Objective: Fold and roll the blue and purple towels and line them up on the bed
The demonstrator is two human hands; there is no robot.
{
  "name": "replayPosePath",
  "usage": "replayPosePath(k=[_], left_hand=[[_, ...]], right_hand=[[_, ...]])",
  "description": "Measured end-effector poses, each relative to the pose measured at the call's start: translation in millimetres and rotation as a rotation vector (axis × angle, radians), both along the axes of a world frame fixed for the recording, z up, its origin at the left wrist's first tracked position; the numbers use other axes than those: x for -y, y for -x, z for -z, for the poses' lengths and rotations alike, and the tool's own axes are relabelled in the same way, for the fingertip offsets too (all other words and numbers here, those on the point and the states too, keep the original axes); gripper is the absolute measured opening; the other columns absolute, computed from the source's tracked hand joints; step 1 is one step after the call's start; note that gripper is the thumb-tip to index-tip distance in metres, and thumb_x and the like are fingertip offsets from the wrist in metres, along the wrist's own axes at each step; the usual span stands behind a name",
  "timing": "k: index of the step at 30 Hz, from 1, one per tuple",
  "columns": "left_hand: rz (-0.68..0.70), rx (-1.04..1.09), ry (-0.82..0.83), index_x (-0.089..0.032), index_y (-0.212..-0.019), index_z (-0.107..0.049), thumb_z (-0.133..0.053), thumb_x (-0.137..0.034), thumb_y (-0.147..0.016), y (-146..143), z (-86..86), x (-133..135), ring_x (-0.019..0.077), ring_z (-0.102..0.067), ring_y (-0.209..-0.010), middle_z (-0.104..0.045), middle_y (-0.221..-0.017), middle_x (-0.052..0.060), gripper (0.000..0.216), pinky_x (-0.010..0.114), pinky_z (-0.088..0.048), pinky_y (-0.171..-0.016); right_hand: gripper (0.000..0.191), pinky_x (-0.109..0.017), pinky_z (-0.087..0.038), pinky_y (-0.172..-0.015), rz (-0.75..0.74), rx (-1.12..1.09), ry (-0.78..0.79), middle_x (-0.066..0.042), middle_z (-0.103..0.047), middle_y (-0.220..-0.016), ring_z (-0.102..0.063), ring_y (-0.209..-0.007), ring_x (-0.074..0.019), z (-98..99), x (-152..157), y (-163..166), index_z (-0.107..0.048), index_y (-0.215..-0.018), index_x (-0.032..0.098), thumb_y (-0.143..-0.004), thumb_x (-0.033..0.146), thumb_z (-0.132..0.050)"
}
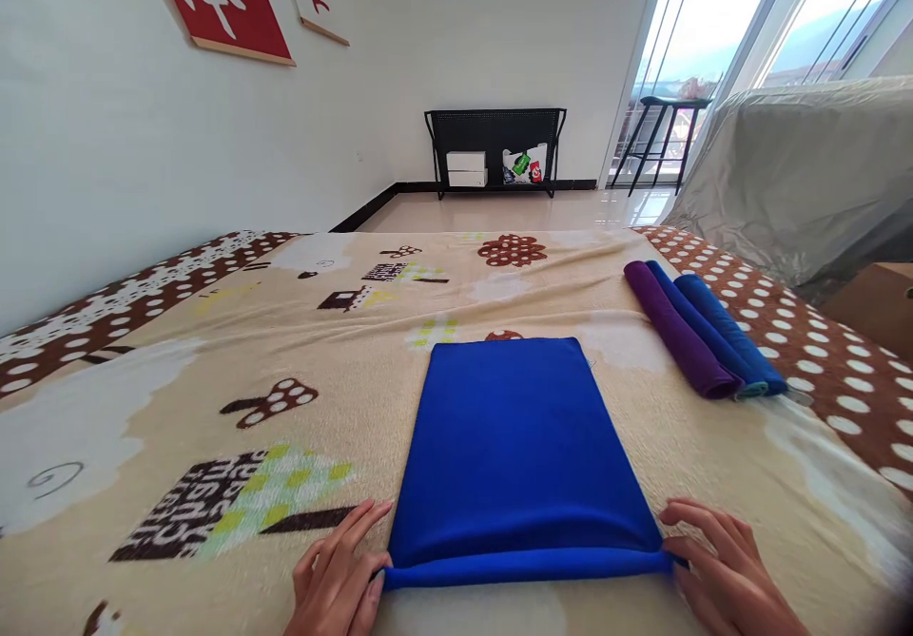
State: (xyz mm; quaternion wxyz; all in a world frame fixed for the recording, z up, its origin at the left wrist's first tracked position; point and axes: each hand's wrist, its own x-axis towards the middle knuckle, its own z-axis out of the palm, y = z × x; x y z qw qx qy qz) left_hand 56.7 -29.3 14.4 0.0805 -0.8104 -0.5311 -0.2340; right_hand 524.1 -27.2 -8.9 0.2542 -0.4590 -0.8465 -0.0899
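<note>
A blue towel (524,446) lies flat on the patterned blanket in front of me, its near edge turned into a narrow roll (528,566). At the roll's left end, my left hand (342,569) is closed, pinching it between thumb and fingers. My right hand (724,560) pinches the opposite end, with its index finger resting near the towel's right edge. Farther right, several rolled towels lie side by side: a purple one (681,332) and blue ones (731,332), with a teal edge showing at the near end.
The cream blanket (214,360) has a brown dotted border (820,370) and a few wrinkles. Beyond it stand a black rack (499,127) with white boxes, and a stool (670,108) by the window. A plastic-covered bulky object (806,161) and a cardboard box (877,308) are at right.
</note>
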Motion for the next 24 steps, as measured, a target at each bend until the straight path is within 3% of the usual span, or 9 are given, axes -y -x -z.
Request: replayPosePath(k=[3, 7, 10, 12, 16, 18, 20, 24], left_hand=[[-0.074, -0.096, -0.053, -0.023, -0.091, -0.064, -0.043, -0.018, -0.089, -7, 6.0, -8, 0.0261, -0.048, -0.132, -0.057, -0.140, 0.009, 0.022, 0.042, -0.034, -0.100], [-0.136, -0.218, -0.212, -0.022, -0.092, -0.066, -0.053, -0.021, -0.083, -12, 9.8, -16, 0.0317, -0.053, -0.125, -0.060, -0.135, 0.014, 0.015, 0.047, -0.032, -0.098], [-0.210, -0.158, -0.294, -0.022, -0.103, -0.068, -0.057, -0.018, -0.083, -30, 11.2, -14, 0.0310, -0.057, -0.120, -0.063, -0.132, 0.014, 0.023, 0.043, -0.036, -0.094], [-0.213, -0.060, -0.310, -0.024, -0.103, -0.069, -0.057, -0.015, -0.085, -57, 12.5, -12, 0.0267, -0.062, -0.111, -0.068, -0.122, 0.010, 0.024, 0.041, -0.037, -0.096], [0.097, 0.077, -0.357, -0.022, -0.090, -0.069, -0.048, -0.008, -0.091, -121, 16.8, -13, 0.0157, -0.069, -0.088, -0.075, -0.091, 0.002, 0.025, 0.032, -0.045, -0.094], [0.236, 0.068, -0.382, -0.021, -0.089, -0.069, -0.046, -0.007, -0.093, -133, 19.0, -18, 0.0139, -0.071, -0.085, -0.076, -0.087, 0.000, 0.027, 0.027, -0.050, -0.091], [0.295, 0.009, -0.364, -0.019, -0.099, -0.070, -0.044, -0.007, -0.094, -124, 20.4, -23, 0.0139, -0.072, -0.094, -0.078, -0.096, 0.000, 0.030, 0.026, -0.051, -0.094], [0.347, -0.087, -0.334, -0.014, -0.119, -0.066, -0.036, -0.004, -0.093, -64, 18.6, -27, 0.0118, -0.066, -0.114, -0.075, -0.114, 0.003, 0.040, 0.023, -0.046, -0.106]], right_hand=[[0.017, -0.038, -0.042, -0.091, 0.093, 0.030, 0.012, -0.009, -0.063, -0.120, -0.059, -0.114, -0.0244, 0.4, -7, 15, -0.065, -0.095, 0.023, -0.086, 0.022, -0.051], [0.015, -0.047, -0.037, -0.089, 0.267, 0.110, -0.124, -0.010, -0.066, -0.111, -0.063, -0.103, -0.0280, 3.7, -15, 33, -0.063, -0.091, 0.023, -0.083, 0.028, -0.051], [0.022, -0.053, -0.036, -0.087, 0.474, 0.091, -0.180, -0.015, -0.065, -0.109, -0.063, -0.097, -0.0328, 4.6, -14, 52, -0.064, -0.096, 0.020, -0.084, 0.030, -0.049], [0.022, -0.050, -0.038, -0.083, 0.517, 0.035, -0.222, -0.016, -0.066, -0.105, -0.064, -0.090, -0.0320, 4.5, -11, 73, -0.065, -0.099, 0.019, -0.084, 0.025, -0.051], [0.026, -0.037, -0.039, -0.082, 0.185, -0.196, -0.215, -0.003, -0.070, -0.089, -0.067, -0.082, -0.0184, 4.8, -9, 127, -0.066, -0.090, 0.025, -0.086, 0.008, -0.048], [0.031, -0.032, -0.040, -0.082, 0.053, -0.252, -0.204, 0.002, -0.072, -0.086, -0.069, -0.081, -0.0134, 5.1, -12, 142, -0.067, -0.089, 0.027, -0.089, 0.007, -0.044], [0.032, -0.029, -0.042, -0.083, -0.032, -0.186, -0.190, 0.003, -0.074, -0.092, -0.070, -0.084, -0.0121, 4.8, -15, 138, -0.069, -0.098, 0.026, -0.091, 0.009, -0.043], [0.036, -0.026, -0.048, -0.088, -0.100, -0.026, -0.139, -0.002, -0.074, -0.109, -0.070, -0.098, -0.0144, 3.0, -16, 94, -0.064, -0.120, 0.018, -0.091, 0.009, -0.044]])
